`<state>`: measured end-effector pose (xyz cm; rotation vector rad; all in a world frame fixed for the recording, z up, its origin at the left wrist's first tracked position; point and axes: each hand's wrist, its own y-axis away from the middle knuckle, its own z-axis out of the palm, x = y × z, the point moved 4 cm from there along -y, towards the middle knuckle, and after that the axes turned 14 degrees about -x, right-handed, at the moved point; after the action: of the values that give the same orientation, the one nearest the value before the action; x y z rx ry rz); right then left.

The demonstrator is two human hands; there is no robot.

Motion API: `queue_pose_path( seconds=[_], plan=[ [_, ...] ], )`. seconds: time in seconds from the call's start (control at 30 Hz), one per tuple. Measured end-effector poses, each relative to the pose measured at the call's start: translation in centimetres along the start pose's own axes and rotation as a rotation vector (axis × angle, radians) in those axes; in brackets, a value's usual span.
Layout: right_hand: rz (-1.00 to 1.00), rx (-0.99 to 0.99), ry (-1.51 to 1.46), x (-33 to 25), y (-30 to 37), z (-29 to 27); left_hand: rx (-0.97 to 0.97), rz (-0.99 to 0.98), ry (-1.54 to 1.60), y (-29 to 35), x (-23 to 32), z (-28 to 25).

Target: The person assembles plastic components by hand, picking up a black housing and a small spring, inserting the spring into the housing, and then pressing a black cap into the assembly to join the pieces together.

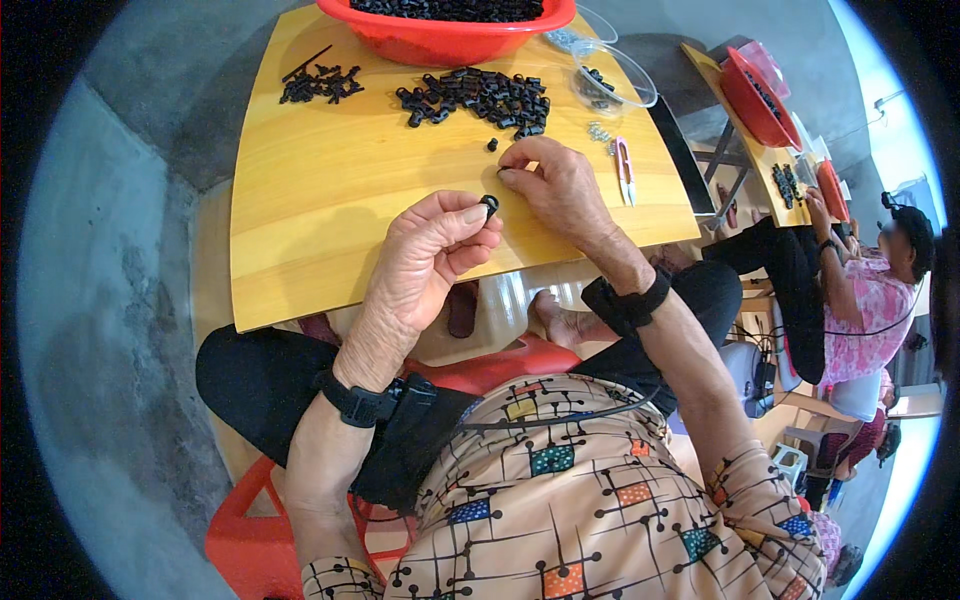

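Note:
My left hand [435,245] is closed in a pinch around a small black plastic part with a ring-shaped end [489,205], held above the wooden table [330,210]. Just to the right, my right hand [555,185] has thumb and forefinger pressed together over the tabletop. A tiny dark bit shows at those fingertips, too small to name. One loose black part [492,145] lies on the wood beyond my hands. Farther back is a heap of similar black parts [475,98]. Pink-handled thread snips [624,170] rest to the right of my right hand.
A red basin [450,42] full of black parts stands at the far edge. Thin black pieces [322,85] are heaped at the back left. Small shiny pieces [598,132] and clear plastic tubs [630,78] sit at the right. Another person [865,290] works at a neighbouring table.

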<state>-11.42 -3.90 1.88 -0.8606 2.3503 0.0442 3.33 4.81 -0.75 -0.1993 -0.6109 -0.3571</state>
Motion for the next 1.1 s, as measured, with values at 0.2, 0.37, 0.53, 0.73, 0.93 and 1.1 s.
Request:
queue_pose_path(
  seconds=[0.2, 0.37, 0.53, 0.73, 0.93, 1.1],
  plan=[
    [0.203, -0.136, -0.716, -0.7, 2.3, -1.0, -0.003, 0.008, -0.017, 0.2, -0.1, 0.0],
    [0.159, -0.173, -0.955, -2.0, 4.7, -2.7, -0.052, -0.029, -0.052, 0.1, -0.6, 0.5],
    [0.197, -0.183, -1.04, -3.7, 6.2, -2.7, -0.066, -0.073, -0.114, 0.2, -1.2, 1.0],
    [0.233, -0.278, -1.101, -3.6, 6.8, -2.1, -0.11, -0.104, -0.19, 0.3, -1.8, 1.6],
    [0.239, -0.311, -1.12, -3.9, 7.2, -1.9, -0.122, -0.129, -0.233, 0.5, -1.9, 2.2],
    [0.244, -0.312, -1.061, -4.1, 7.5, -2.1, -0.121, -0.14, -0.27, 0.6, -2.0, 2.6]
  ],
)
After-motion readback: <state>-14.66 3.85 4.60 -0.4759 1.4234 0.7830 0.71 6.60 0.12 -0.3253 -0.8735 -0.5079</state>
